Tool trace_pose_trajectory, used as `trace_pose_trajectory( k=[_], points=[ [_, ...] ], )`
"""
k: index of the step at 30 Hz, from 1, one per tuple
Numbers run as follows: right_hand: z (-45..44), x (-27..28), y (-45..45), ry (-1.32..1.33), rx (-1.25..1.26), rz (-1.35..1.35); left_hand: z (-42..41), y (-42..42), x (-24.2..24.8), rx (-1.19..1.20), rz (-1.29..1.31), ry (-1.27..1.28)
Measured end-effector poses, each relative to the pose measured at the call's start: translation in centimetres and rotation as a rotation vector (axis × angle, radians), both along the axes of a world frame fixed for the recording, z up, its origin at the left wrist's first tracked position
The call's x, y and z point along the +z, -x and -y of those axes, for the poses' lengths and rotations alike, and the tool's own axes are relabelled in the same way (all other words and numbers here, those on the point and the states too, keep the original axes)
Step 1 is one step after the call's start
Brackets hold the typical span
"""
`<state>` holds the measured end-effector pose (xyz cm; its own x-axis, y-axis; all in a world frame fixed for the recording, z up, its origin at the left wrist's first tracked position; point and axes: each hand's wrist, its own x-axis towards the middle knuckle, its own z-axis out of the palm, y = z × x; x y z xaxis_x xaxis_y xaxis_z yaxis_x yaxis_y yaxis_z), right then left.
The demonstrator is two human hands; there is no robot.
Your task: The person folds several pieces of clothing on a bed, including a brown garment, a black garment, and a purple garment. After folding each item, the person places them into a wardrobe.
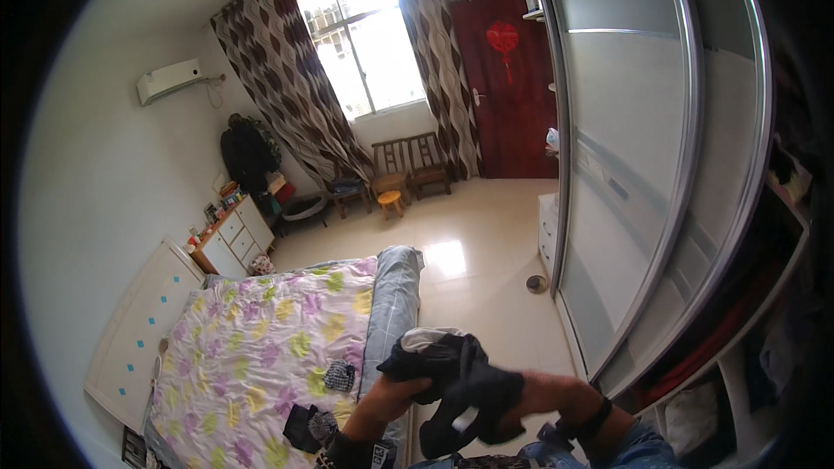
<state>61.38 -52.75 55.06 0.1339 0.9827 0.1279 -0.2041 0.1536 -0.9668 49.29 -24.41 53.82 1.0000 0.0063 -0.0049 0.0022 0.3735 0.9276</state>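
Both my hands are on a bunched bundle of dark cloth (466, 368) in front of me, with a light grey piece (430, 339) showing at its top. My left hand (391, 397) grips the bundle from the left, thumb across it. Black fabric partly hides my right hand (531, 397), which holds the hanging right part. Which garments these are, I cannot tell. On the flowered bedspread (260, 345) to the left lie a small checked cloth (339, 376), a folded black cloth (298, 426) and a dark patterned cloth (322, 428).
A sliding-door wardrobe (625, 163) stands on the right; clothes fill its open near section (704, 352). A small round bowl-like object (536, 284) sits on the tiled floor (482, 319). Wooden chairs (427, 166), a stool (390, 203) and a dresser (234, 234) are farther back.
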Motion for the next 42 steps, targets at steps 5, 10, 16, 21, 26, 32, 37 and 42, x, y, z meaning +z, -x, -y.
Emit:
trace_pose_trajectory(
  k=[5,10,16,21,26,32,37,42],
  points=[
    [1.5,-9.5,-6.9,0.492,-1.03,0.469,-6.4,-0.6,-10.2,0.58,-0.393,-0.735],
    [2.1,-21.7,-6.1,0.762,-1.101,0.715,-8.4,2.0,-22.1,0.701,-0.358,-1.393],
    [1.4,-14.3,-4.0,0.478,-1.056,0.65,-6.5,1.6,-17.1,0.415,-0.503,-1.033],
    [1.4,-10.2,-2.0,0.39,-1.049,0.717,-4.8,2.6,-12.6,0.87,-0.006,-1.044],
    [2.3,-12.3,-2.2,0.544,-0.911,0.722,-5.3,3.0,-13.9,0.585,-0.333,-1.15],
    [2.5,-12.3,-2.9,0.644,-0.682,0.673,-6.0,1.9,-12.4,0.308,-0.458,-0.425],
    [1.3,-6.6,-4.2,0.626,-0.893,0.561,-5.3,0.8,-5.2,0.135,-0.292,0.172],
    [4.9,-3.4,-3.4,0.108,-1.39,0.935,-6.7,2.7,-3.2,0.43,0.156,-0.272]
  ],
)
